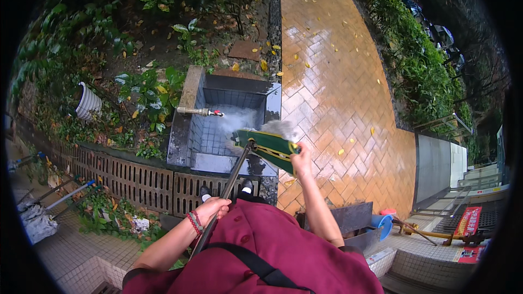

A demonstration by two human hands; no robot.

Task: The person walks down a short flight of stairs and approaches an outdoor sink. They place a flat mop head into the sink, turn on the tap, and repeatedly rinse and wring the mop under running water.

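Observation:
A flat mop's green cloth-covered head (267, 145) with yellow edging is tilted over the front right of a tiled outdoor basin (235, 163). Grey-white mop fringe (282, 128) shows beyond its far edge. My left hand (213, 209) is closed around the metal mop pole (235, 179) near my waist. With my right hand (301, 159) I grip the right end of the mop head. A pipe tap (212, 112) with a red handle juts in over the basin from its left wall, and water appears to splash and spray below it. The tap's outlet is hard to make out.
A slotted drain grate (188, 196) runs under my feet. To the right lies a wet brick path (347, 102) with fallen leaves. A blue bucket (383, 226) stands beside a dark trough at the lower right. Other mops (39, 222) lie at the far left, near plants.

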